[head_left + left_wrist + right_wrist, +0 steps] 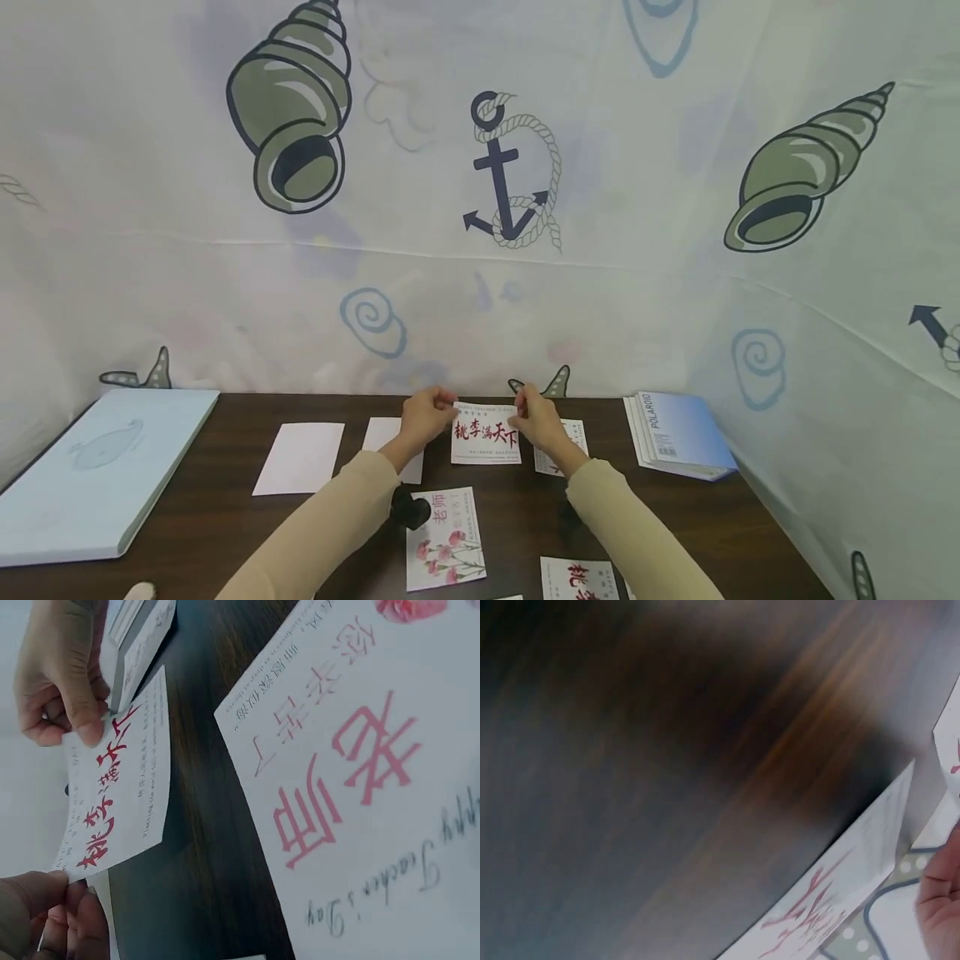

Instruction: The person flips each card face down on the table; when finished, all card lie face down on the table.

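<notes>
A white card with red Chinese characters [486, 448] is held up near the back of the table. My left hand [424, 418] pinches its left edge between thumb and fingers. The right hand [542, 423] does the same at the opposite edge. In the left wrist view the card [120, 784] stretches between the left hand [56, 919] below and the right hand [64, 671] above. The right wrist view catches only part of the right hand [941, 900]. A second red-lettered card [567, 439] lies behind the right forearm, partly hidden.
Two plain white cards [300, 458] [375, 433] lie left of the hands. A flower-printed card [446, 546] and another red-lettered card [570, 575] lie nearer. A blue-covered POLAROID stack [686, 433] stands right; a large pale-blue slab [112, 475] lies left. Patterned cloth [600, 317] hangs behind.
</notes>
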Demonstrator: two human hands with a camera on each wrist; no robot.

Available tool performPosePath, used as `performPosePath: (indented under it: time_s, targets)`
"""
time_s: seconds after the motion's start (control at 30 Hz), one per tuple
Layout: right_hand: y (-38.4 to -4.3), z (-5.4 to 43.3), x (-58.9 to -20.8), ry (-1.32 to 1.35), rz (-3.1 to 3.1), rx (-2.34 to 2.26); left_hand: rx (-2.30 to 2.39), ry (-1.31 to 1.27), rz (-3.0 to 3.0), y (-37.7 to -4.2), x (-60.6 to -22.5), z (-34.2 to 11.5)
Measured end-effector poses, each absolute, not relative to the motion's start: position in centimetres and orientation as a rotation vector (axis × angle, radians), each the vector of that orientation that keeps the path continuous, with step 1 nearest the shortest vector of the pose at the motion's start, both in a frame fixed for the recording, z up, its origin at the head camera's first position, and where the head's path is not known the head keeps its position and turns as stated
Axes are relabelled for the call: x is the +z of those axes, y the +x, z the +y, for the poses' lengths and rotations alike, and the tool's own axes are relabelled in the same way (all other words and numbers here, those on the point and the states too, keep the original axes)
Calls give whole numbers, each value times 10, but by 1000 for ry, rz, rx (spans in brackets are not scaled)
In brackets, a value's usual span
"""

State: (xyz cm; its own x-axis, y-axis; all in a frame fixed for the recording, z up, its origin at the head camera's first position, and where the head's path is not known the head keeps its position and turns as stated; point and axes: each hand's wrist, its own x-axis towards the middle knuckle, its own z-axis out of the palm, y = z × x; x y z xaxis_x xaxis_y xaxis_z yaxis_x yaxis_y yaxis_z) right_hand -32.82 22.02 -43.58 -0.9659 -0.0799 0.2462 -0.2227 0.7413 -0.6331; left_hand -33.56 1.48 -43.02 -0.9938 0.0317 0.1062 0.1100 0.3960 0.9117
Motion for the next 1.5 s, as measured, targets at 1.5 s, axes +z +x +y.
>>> performPosePath:
  time_s: [1.5]
  targets:
    - [-289, 192, -412, 33, -2436, 1362, -1273, -158, -2736, -312, -428, 7]
